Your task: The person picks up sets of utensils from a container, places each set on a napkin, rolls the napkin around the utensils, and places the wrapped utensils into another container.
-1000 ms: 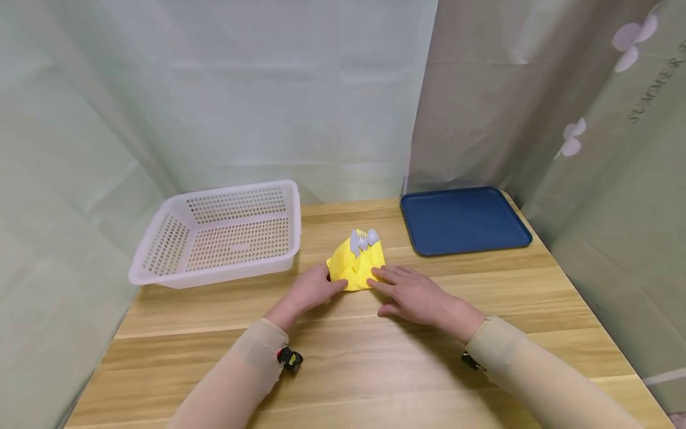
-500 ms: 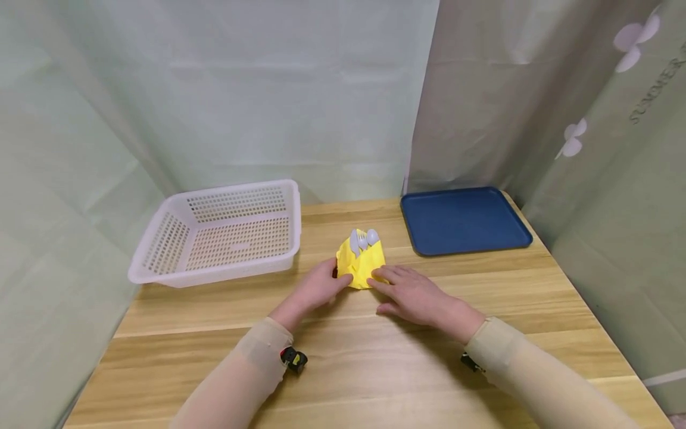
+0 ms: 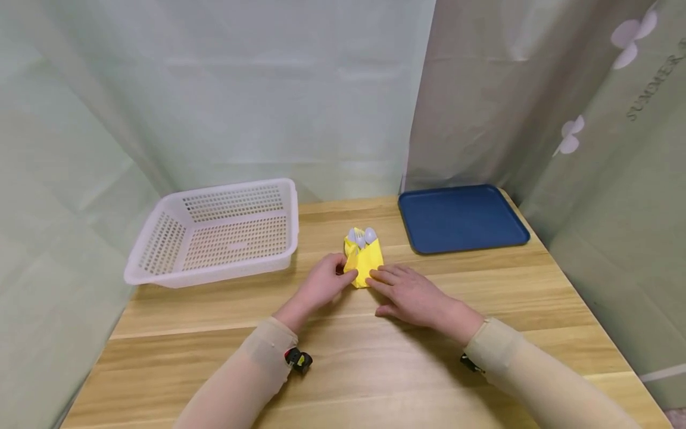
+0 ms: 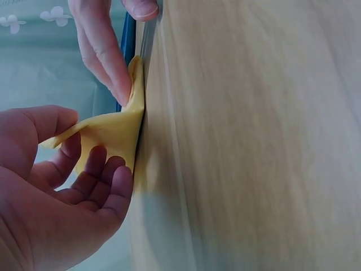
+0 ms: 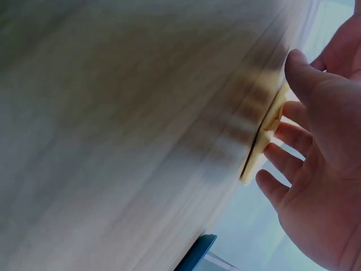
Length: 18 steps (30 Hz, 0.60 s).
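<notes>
A yellow napkin (image 3: 370, 260) lies folded on the table, partly wrapped round a grey knife (image 3: 351, 235), fork (image 3: 360, 237) and spoon (image 3: 370, 235); their upper ends stick out at its far end. My left hand (image 3: 321, 282) pinches the napkin's left flap between thumb and forefinger; the left wrist view shows this flap (image 4: 110, 131) raised off the table. My right hand (image 3: 409, 293) rests its straight fingertips on the napkin's right side, and in the right wrist view the fingers (image 5: 287, 161) touch its edge. The lower parts of the cutlery are hidden.
A white perforated plastic basket (image 3: 257, 264) stands at the table's back left. At the back right lies a dark blue tray (image 3: 463, 219). Pale curtains (image 3: 257, 95) enclose the wooden table (image 3: 343, 369) at the back and sides.
My left hand has moved right, bringing the napkin's left flap inward over the knife, so the bundle looks narrower. The right hand has stayed in nearly the same place.
</notes>
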Available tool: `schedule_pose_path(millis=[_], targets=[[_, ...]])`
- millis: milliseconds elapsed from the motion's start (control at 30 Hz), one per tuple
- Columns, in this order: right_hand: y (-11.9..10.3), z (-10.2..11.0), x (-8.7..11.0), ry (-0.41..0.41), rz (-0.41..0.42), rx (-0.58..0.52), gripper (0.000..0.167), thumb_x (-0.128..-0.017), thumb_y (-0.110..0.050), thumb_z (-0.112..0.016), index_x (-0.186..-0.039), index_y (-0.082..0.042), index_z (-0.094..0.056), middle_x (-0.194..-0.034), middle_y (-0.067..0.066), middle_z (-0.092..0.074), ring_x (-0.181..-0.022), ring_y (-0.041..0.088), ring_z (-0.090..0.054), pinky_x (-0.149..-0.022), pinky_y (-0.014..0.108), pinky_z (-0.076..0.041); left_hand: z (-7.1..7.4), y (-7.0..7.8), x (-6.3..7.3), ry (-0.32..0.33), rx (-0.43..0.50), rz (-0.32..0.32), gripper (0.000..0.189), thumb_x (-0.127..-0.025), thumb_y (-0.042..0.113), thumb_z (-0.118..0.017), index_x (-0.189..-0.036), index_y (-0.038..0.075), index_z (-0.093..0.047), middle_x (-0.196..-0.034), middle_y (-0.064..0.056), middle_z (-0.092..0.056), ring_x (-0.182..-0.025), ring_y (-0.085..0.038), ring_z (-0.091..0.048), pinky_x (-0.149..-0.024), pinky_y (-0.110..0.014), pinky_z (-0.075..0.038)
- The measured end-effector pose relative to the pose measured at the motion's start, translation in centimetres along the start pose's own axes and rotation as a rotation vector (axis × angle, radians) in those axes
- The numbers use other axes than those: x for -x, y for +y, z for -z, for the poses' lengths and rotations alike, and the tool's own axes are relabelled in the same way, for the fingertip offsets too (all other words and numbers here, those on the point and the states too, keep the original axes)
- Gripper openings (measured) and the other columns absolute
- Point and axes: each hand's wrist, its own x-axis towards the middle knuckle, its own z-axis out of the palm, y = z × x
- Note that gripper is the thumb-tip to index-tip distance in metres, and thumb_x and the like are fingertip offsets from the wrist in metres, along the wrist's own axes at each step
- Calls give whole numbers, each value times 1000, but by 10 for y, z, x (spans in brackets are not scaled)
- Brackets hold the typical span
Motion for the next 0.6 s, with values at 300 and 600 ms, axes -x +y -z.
schedule_pose_path(millis=[300,600], targets=[[0,1,1,-15,-18,-26,72,-104,-48,-76,-161,-7,-57,-163,14,-57,-151,36,-51,-123,59,-41,-7,5,-3,72,1,0,15,-102,20,-81,-100,9,-70,-91,-2,-67,-84,-20,-58,-76,-34,-51],[2,3,1,-29,-27,-36,72,-104,-48,-76,-160,-6,-57,-163,14,-57,-150,37,-52,-123,60,-41,-12,14,-3,131,12,7,15,-100,15,-83,-99,9,-69,-96,-4,-77,-88,-20,-67,-81,-40,-59]])
